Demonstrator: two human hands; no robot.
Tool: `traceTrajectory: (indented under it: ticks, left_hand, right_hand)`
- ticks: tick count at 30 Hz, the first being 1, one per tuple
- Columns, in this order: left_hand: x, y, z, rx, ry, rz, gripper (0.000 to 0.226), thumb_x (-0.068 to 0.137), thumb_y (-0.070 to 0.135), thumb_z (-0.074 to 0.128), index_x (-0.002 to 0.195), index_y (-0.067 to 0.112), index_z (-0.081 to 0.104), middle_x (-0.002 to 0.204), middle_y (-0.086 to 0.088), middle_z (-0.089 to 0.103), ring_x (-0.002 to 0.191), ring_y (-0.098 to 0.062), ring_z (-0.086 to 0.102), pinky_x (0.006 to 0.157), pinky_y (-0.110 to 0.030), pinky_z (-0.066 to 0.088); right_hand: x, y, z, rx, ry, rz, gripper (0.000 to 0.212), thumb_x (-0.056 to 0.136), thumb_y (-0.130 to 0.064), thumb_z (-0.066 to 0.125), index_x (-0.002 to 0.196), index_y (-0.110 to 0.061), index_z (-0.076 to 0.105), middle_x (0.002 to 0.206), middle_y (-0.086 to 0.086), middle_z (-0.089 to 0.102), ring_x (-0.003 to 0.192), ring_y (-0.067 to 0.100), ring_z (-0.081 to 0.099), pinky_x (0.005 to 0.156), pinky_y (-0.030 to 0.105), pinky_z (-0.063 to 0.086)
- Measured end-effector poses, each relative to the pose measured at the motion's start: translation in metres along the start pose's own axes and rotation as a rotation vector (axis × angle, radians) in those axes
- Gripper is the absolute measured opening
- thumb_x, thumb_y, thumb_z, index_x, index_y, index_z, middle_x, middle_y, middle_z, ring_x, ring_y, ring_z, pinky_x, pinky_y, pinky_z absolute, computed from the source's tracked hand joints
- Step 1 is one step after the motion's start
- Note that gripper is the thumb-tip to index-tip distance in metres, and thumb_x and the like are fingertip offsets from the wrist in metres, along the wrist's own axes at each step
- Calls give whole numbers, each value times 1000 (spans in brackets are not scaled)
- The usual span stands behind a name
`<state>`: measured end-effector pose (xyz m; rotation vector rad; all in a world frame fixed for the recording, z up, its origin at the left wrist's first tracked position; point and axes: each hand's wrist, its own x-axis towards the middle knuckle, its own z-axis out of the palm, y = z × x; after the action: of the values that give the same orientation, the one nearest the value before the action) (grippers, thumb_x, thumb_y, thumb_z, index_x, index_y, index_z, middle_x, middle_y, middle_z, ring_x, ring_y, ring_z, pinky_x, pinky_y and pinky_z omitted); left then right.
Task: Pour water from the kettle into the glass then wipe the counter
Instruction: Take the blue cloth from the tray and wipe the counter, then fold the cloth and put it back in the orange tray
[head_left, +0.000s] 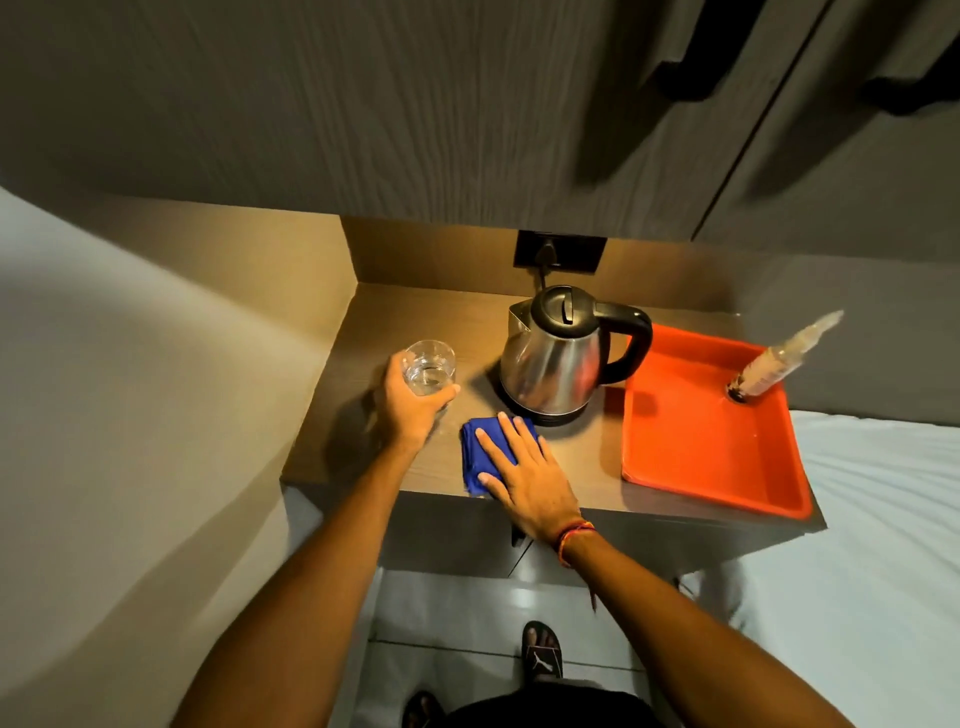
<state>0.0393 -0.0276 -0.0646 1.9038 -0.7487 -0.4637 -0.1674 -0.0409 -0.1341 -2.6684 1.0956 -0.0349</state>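
Now the wiping step is in hand. The right hand (524, 480) lies flat, fingers spread, on the blue cloth (485, 452) just in front of the kettle (558, 358). The left hand (410, 405) grips the glass (429, 368), left of the kettle, with water in it. Keep the palm pressing evenly and sweep the tabletop (374, 332) in overlapping strokes, keeping the glass clear of the cloth and level. Whether the glass rests on the tabletop cannot be told. No spill shows. The bottle (779, 358) on the tray (696, 457), right of the kettle, is blurred.
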Motion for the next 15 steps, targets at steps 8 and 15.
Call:
traceTrajectory:
  ticks: [8, 15]
  left_hand:
    - [-2, -4, 20, 53, -72, -62, 86, 67, 26, 93, 140, 14, 51, 136, -10, 63, 127, -28, 60, 101, -43, 56]
    - [-34, -5, 26, 292, -10, -282, 100, 73, 58, 81, 150, 9, 39, 152, -17, 47, 138, -36, 47, 101, -50, 52]
  right_hand:
    - [-24, 4, -6, 299, 49, 96, 64, 105, -54, 27, 161, -30, 12, 171, -3, 5, 158, 15, 0, 129, 40, 7]
    - [-20, 4, -18, 732, 358, 587, 33, 94, -21, 58, 125, -9, 62, 125, 9, 61, 118, 24, 56, 100, 31, 46]
